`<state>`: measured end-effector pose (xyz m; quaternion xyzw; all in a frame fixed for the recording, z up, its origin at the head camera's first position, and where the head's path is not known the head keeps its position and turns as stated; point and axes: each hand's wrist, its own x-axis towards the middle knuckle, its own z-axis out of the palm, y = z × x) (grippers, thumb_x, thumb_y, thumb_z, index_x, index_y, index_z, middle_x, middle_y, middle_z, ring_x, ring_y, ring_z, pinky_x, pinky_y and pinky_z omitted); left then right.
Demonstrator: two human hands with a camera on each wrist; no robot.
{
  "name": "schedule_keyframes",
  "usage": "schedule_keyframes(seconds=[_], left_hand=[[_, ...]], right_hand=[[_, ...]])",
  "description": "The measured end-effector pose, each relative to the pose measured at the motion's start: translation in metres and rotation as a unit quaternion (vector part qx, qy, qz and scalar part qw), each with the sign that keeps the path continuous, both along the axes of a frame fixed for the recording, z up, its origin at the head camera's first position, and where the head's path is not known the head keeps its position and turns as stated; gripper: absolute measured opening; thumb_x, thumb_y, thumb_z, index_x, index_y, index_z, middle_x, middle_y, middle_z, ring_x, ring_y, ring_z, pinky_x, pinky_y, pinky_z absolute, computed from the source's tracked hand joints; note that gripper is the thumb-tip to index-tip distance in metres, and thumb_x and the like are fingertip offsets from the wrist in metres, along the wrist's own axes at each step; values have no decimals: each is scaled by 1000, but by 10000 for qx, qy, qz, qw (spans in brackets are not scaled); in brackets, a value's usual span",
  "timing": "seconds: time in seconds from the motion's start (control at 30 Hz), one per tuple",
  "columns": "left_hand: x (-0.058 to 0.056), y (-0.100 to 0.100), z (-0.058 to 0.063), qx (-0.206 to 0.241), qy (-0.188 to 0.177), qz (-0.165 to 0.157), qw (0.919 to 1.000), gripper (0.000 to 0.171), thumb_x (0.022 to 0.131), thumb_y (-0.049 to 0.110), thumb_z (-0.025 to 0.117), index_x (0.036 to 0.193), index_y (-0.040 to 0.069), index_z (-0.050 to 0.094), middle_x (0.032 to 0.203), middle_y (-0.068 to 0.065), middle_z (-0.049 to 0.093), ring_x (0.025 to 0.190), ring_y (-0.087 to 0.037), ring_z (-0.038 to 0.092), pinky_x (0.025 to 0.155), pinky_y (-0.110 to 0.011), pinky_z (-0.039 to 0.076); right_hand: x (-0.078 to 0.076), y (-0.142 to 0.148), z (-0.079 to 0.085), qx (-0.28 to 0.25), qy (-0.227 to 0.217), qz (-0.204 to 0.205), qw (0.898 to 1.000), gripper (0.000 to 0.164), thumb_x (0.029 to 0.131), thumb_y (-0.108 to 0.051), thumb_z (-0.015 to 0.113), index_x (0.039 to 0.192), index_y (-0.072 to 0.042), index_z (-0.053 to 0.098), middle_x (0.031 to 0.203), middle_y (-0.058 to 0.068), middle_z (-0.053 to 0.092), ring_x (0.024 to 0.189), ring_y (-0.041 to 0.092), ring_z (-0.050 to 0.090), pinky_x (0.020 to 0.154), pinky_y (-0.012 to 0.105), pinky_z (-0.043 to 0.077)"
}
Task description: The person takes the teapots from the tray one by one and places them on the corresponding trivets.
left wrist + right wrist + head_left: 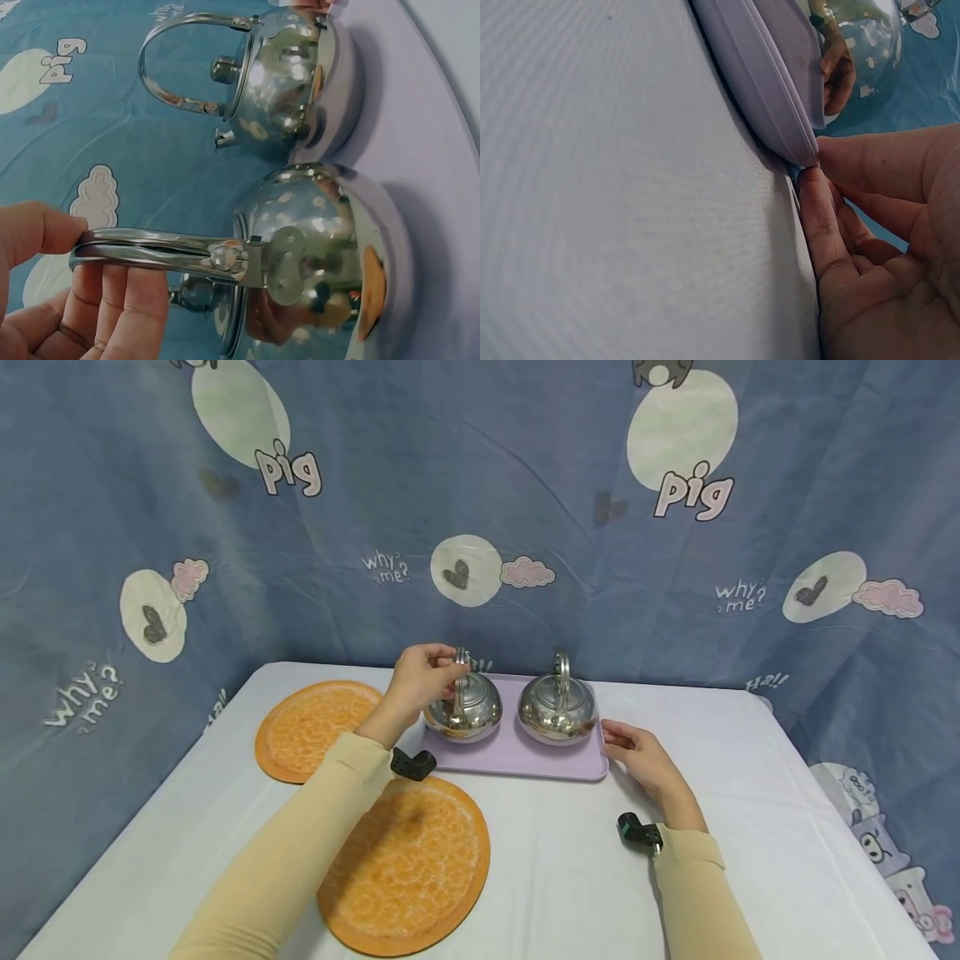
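Nearest, the left sleeve (292,852) partly hides a round orange mat (427,877). Beyond, the right hand (641,758) pinches the lilac tray (517,763) by its right edge; the left hand (422,681) grips the left kettle (480,706) by its handle (165,255), beside the right kettle (557,714) on the tray.

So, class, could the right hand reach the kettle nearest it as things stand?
Probably yes: the right hand is at the edge of the tray, close beside that kettle, with nothing standing between. It may first need to release the tray edge it pinches.
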<state>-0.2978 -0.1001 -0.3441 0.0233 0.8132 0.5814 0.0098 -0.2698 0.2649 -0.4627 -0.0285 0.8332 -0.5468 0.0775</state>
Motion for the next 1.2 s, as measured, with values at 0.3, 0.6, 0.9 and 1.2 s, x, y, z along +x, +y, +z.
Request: schedule_keyframes(seconds=[0.3, 0.6, 0.9, 1.2], left_hand=[[-3, -5, 6, -341, -46, -390, 9986, 42, 103, 15, 71, 141, -2, 64, 108, -7, 65, 75, -12, 67, 75, -30, 68], [0, -7, 15, -635, -159, -584, 9961, 43, 104, 13, 69, 144, -1, 63, 114, -8, 64, 79, -13, 65, 78, -31, 68], [1, -12, 20, -868, -139, -679, 9938, 43, 105, 14, 66, 145, -1, 61, 110, -6, 59, 82, -14, 64, 85, -35, 69], [-1, -22, 28, -1038, -148, -773, 9915, 43, 107, 15, 66, 148, 1, 59, 111, -7, 57, 104, -26, 70, 93, -42, 68]], right_hand=[[1, 2, 3, 22, 11, 45, 10000, 57, 109, -6, 60, 161, 7, 41, 156, 30, 54, 148, 42, 51, 127, 49, 41], [3, 5, 3, 27, -2, 16, 10000, 56, 109, -7, 60, 160, 8, 42, 155, 31, 54, 147, 40, 51, 101, 10, 48], [2, 3, 1, 0, -20, 51, 10000, 57, 109, -6, 59, 161, 8, 40, 157, 31, 53, 150, 42, 49, 129, 52, 39], [2, 1, 2, 20, -7, 19, 10000, 56, 109, -5, 59, 160, 8, 41, 155, 31, 54, 148, 42, 50, 128, 50, 41]])
